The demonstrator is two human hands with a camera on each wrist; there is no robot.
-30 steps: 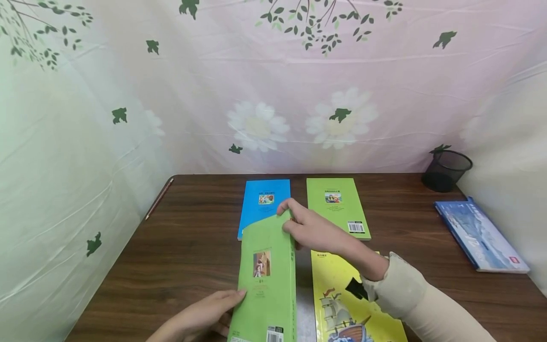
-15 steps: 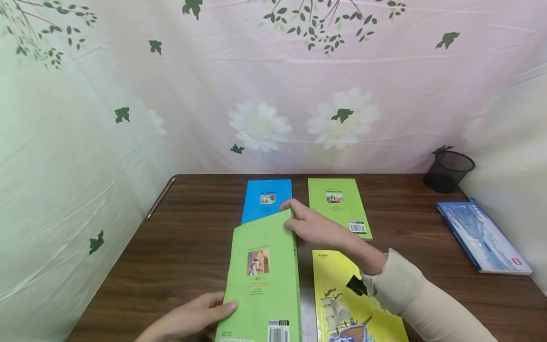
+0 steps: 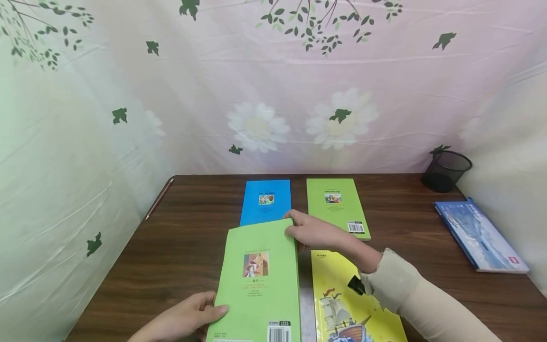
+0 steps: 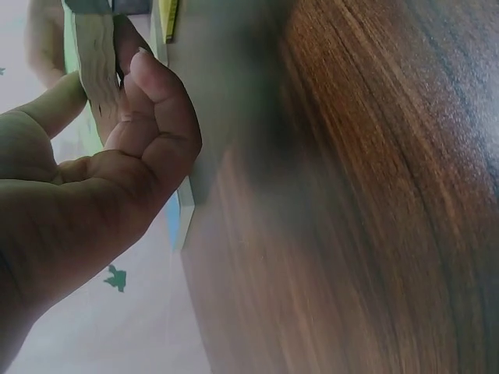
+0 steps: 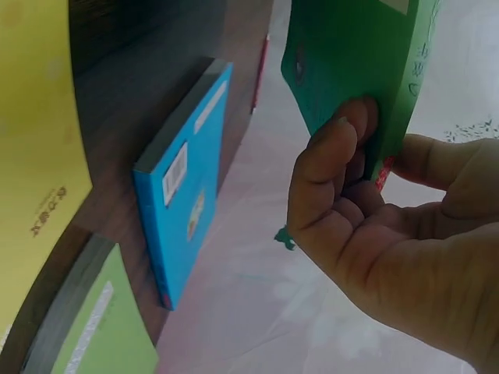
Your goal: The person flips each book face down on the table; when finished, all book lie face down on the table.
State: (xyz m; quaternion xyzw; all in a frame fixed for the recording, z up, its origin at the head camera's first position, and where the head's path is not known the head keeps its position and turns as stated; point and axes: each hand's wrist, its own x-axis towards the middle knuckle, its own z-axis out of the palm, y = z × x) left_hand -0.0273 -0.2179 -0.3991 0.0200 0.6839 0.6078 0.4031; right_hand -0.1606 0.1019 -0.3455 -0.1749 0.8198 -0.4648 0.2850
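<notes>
Both hands hold a green book above the table, its back cover with a small picture and a barcode facing up. My left hand grips its left edge low down, thumb on the cover; in the left wrist view the fingers curl under the page edges. At the top right corner, my right hand pinches the book by its spine. The right wrist view shows those fingers bent against the book's underside. Behind it lies a blue book, partly covered. A yellow book with a ship lies under the right forearm.
Another green book lies at the back, right of the blue one. A blue-and-white book sits at the right edge, near a black mesh pen holder. A pencil lies along the left table edge. Printed curtains surround the table.
The held green book has turned so its back cover faces up more squarely, and its top has come down slightly. My left hand has shifted left with its edge; both hands keep their hold.
</notes>
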